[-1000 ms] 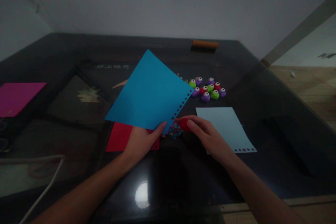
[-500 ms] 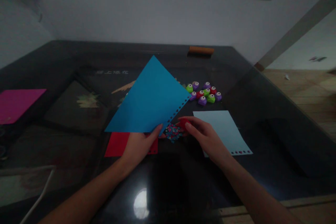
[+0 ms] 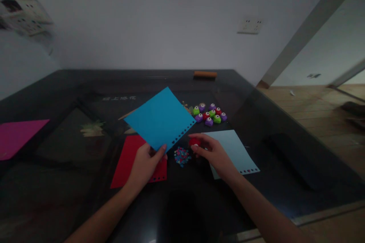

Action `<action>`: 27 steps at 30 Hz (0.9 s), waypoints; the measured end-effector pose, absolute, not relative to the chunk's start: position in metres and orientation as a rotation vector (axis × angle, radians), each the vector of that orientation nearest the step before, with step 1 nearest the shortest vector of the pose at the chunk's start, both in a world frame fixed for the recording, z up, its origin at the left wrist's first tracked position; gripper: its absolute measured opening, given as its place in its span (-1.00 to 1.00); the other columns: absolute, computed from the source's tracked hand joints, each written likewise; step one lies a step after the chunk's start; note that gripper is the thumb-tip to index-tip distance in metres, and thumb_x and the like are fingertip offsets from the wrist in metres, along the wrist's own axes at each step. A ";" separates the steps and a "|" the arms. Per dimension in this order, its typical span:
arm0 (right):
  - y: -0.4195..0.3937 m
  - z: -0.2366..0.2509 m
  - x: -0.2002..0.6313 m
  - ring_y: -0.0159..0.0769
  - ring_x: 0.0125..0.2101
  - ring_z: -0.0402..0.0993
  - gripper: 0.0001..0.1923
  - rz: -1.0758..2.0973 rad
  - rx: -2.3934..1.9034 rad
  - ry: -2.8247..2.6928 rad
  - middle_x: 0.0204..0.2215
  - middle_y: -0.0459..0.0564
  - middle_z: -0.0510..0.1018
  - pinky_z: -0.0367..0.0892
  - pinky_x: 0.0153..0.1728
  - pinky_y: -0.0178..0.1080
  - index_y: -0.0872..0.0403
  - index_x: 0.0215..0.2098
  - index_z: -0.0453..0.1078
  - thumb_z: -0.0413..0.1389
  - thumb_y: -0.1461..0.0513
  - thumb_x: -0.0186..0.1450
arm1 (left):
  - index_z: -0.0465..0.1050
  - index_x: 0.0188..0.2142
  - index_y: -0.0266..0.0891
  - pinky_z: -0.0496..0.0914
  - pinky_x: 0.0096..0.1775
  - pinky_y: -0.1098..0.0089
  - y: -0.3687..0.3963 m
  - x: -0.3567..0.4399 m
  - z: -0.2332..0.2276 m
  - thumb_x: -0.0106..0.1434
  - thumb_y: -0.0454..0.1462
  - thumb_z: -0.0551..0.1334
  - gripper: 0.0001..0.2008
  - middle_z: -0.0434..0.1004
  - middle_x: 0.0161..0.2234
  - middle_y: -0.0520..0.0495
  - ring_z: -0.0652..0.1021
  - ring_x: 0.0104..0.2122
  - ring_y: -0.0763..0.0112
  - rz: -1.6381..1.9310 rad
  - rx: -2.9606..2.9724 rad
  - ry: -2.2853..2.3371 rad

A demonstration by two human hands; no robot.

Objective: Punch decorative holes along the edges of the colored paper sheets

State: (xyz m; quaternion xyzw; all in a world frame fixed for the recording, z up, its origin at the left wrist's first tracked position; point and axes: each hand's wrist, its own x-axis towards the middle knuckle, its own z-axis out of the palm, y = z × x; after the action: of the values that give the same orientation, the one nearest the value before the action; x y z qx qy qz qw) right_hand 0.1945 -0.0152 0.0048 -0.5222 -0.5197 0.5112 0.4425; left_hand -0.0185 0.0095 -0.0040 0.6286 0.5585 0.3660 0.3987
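My left hand (image 3: pixel 148 161) pinches the lower corner of a blue sheet of paper (image 3: pixel 159 117). A row of small shaped holes runs along the sheet's right edge. In my right hand (image 3: pixel 213 152) is a small red paper punch (image 3: pixel 194 142), apart from the blue sheet. Between the hands, a pile of tiny punched paper bits (image 3: pixel 181 156) lies on the dark table. Beneath my left hand is a red sheet (image 3: pixel 125 167) with holes along its near edge. A pale blue sheet (image 3: pixel 230 146), also punched along its near edge, lies partly under my right hand.
Several purple, green and red paper punches (image 3: pixel 212 114) are grouped beyond the pile. A brown roll (image 3: pixel 205 74) lies at the table's far edge. A magenta sheet (image 3: pixel 21 136) is at the left, and a dark flat object (image 3: pixel 293 159) at the right.
The blue sheet has come down and lies flatter, showing more of the paper bits. My right hand with the red punch is now clear of the sheet's edge. The camera view has tilted up.
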 end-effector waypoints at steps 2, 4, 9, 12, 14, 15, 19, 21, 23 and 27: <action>-0.014 0.002 0.197 -0.36 -0.39 0.37 -0.64 1.259 -1.266 -1.283 -0.35 -0.09 0.46 0.34 -0.39 -0.30 -0.01 -0.13 0.40 0.22 0.19 0.08 | 0.40 -0.53 -0.30 0.30 -0.46 0.41 0.011 -0.020 -0.006 0.11 -0.11 0.19 -0.72 0.51 -0.59 -0.05 0.47 -0.56 0.34 0.927 1.588 1.415; -0.011 0.000 0.199 -0.34 -0.34 0.38 -0.59 1.227 -1.242 -1.293 -0.32 -0.09 0.47 0.34 -0.34 -0.28 -0.02 -0.12 0.39 0.25 0.22 0.04 | 0.41 -0.54 -0.30 0.29 -0.46 0.40 0.012 -0.020 -0.009 0.11 -0.10 0.18 -0.71 0.51 -0.58 -0.06 0.46 -0.56 0.34 0.927 1.592 1.412; -0.007 0.002 0.205 -0.29 -0.34 0.40 -0.57 1.126 -1.204 -1.221 -0.32 -0.07 0.48 0.33 -0.47 -0.32 0.00 -0.12 0.36 0.25 0.23 0.02 | 0.42 -0.52 -0.31 0.28 -0.46 0.39 0.013 -0.019 -0.011 0.08 -0.09 0.19 -0.71 0.52 -0.56 -0.07 0.45 -0.56 0.32 0.970 1.566 1.379; -0.005 0.012 0.210 -0.33 -0.41 0.40 -0.59 1.048 -1.206 -1.166 -0.34 -0.06 0.49 0.32 -0.50 -0.31 0.02 -0.12 0.36 0.24 0.20 0.04 | 0.41 -0.49 -0.30 0.29 -0.44 0.39 0.012 -0.017 -0.009 0.08 -0.09 0.19 -0.72 0.52 -0.56 -0.06 0.46 -0.54 0.31 0.983 1.544 1.343; -0.002 0.023 0.218 -0.35 -0.45 0.40 -0.59 0.990 -1.207 -1.151 -0.35 -0.05 0.50 0.33 -0.47 -0.29 0.03 -0.13 0.37 0.24 0.18 0.04 | 0.40 -0.47 -0.30 0.30 -0.44 0.39 0.011 -0.016 -0.007 0.08 -0.09 0.19 -0.72 0.51 -0.55 -0.06 0.47 -0.53 0.30 0.988 1.529 1.328; 0.000 0.029 0.224 -0.36 -0.46 0.40 -0.58 0.957 -1.205 -1.148 -0.35 -0.05 0.50 0.33 -0.46 -0.28 0.04 -0.14 0.37 0.25 0.18 0.03 | 0.39 -0.47 -0.30 0.30 -0.44 0.39 0.010 -0.016 -0.006 0.08 -0.09 0.19 -0.72 0.51 -0.56 -0.06 0.47 -0.53 0.30 0.988 1.525 1.328; 0.017 0.045 0.260 -0.32 -0.44 0.44 -0.55 0.754 -1.228 -1.130 -0.36 -0.05 0.51 0.37 -0.42 -0.26 0.04 -0.17 0.34 0.28 0.14 -0.02 | 0.39 -0.52 -0.29 0.28 -0.46 0.39 0.009 -0.017 -0.002 0.08 -0.07 0.18 -0.70 0.49 -0.57 -0.06 0.44 -0.56 0.33 0.960 1.564 1.338; 0.028 0.043 0.280 -0.30 -0.42 0.45 -0.55 0.672 -1.247 -1.158 -0.38 -0.06 0.51 0.37 -0.40 -0.24 0.03 -0.19 0.30 0.28 0.11 -0.02 | 0.39 -0.54 -0.29 0.27 -0.46 0.39 0.008 -0.018 -0.002 0.08 -0.06 0.17 -0.69 0.48 -0.58 -0.05 0.43 -0.56 0.34 0.948 1.594 1.341; 0.037 0.033 0.298 -0.28 -0.41 0.46 -0.58 0.595 -1.324 -1.234 -0.39 -0.05 0.51 0.37 -0.39 -0.23 0.05 -0.23 0.30 0.27 0.09 -0.01 | 0.39 -0.55 -0.28 0.27 -0.46 0.39 0.008 -0.017 -0.002 0.07 -0.05 0.17 -0.68 0.48 -0.59 -0.05 0.43 -0.56 0.33 0.936 1.596 1.339; 0.045 0.005 0.317 -0.24 -0.36 0.45 -0.66 0.508 -1.485 -1.355 -0.36 0.01 0.53 0.35 -0.31 -0.18 0.10 -0.27 0.37 0.19 0.05 0.08 | 0.36 -0.58 -0.27 0.27 -0.48 0.38 0.005 -0.013 -0.003 0.03 -0.01 0.20 -0.66 0.47 -0.63 -0.04 0.44 -0.58 0.32 0.889 1.498 1.336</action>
State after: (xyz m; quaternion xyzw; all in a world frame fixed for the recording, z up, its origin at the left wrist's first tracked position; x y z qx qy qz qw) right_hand 0.3172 0.0452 0.0048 -0.6164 -0.5626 0.2108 0.5090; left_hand -0.0130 0.0049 -0.0028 0.6074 0.5417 0.3605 0.4557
